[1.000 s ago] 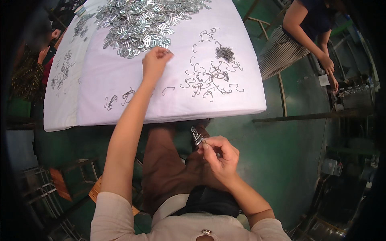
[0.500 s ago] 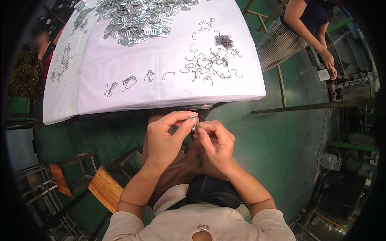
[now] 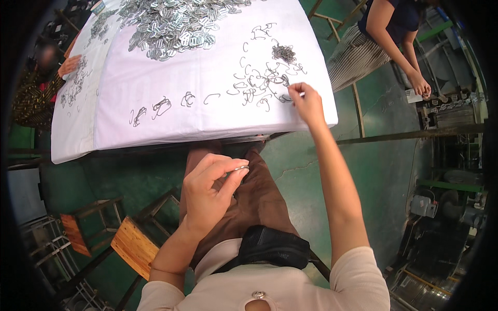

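My left hand (image 3: 210,189) is closed above my lap, thumb and fingertips pinching a small metal buckle (image 3: 241,168) seen nearly edge-on. Over the near right part of the table, my right hand (image 3: 307,101) has its thumb and forefinger pinched together at the edge of a scatter of bent wire hooks (image 3: 254,81). A dark hook lies right at those fingertips; whether they grip it is hard to make out. A large heap of flat slotted metal buckles (image 3: 171,28) lies at the far middle of the table.
The white-clothed table (image 3: 218,116) bears a dense hook clump (image 3: 283,52) and small hook groups (image 3: 162,107) near its front edge. A person's hand (image 3: 69,66) rests at its left side; another person (image 3: 386,36) works at the right. Wooden stools (image 3: 136,243) stand lower left.
My right hand has left my left hand and reached forward and right to the hooks. My left hand still holds the buckle. The other person's hand at the left has come onto the table.
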A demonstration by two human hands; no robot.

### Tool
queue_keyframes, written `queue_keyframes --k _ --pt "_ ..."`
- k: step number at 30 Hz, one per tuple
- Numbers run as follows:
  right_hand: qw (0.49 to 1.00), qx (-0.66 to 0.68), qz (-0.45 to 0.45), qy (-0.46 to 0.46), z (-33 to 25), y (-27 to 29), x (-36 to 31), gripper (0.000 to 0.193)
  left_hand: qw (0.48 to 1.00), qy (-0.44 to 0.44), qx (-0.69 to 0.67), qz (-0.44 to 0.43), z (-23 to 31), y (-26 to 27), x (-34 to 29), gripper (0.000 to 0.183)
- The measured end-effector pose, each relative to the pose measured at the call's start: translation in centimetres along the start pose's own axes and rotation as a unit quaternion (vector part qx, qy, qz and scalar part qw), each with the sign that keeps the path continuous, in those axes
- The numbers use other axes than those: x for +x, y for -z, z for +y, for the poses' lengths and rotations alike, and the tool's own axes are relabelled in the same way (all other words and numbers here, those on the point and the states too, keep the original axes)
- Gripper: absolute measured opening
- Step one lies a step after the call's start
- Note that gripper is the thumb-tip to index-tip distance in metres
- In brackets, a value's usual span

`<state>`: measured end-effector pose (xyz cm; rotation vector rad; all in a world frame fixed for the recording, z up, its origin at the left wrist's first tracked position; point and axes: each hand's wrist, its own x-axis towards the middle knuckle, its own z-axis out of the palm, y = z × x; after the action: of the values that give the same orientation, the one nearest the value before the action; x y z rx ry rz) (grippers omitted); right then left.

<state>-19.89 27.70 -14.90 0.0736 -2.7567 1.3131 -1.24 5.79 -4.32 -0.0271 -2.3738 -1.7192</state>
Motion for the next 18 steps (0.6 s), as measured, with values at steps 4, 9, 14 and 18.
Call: queue_keyframes --k 4,9,14,18 --pt "0.984 -0.123 -0.071 -0.105 0.5 -1.1 6.3 0.022 1.0 0.012 -0.007 0.003 -0.4 0.3 -0.7 0.016" --pt "0.96 -0.184 -0.156 -0.14 -0.5 -2.0 8.2 0.023 1.0 -0.008 -0.015 0.001 -1.0 0.3 -1.1 0.016" --pt "0.979 -0.15 -0.125 -0.051 -0.3 -1.4 7.8 0.022 1.0 -0.009 -0.02 -0.002 -1.4 0.9 -1.3 0.016" --pt "0.989 0.013 -0.137 -0.051 -2.3 -0.1 6.5 0.012 1.0 -0.017 -0.023 -0.007 -1.7 1.2 -1.3 0.017"
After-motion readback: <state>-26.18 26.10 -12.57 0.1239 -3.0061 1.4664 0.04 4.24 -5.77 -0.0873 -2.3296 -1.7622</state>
